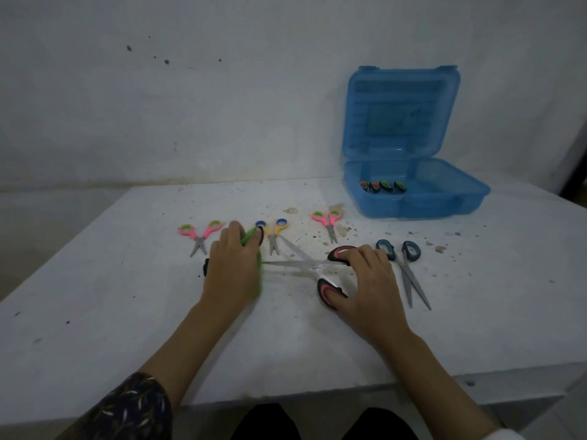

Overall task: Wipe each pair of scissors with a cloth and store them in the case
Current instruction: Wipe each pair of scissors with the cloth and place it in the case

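We judge the red-and-black scissors [320,268], lying spread open on the table [286,344], light, stiff and sharp-edged, so our right hand [365,281] grips the handle loops while our left hand [233,265] clutches the green cloth [254,249] at the blade tip.

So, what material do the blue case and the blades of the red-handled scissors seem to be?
Blue case: likely translucent plastic, since stored scissor handles show through its wall. Blades of the red-handled scissors: probably polished steel, silvery with bright glints.
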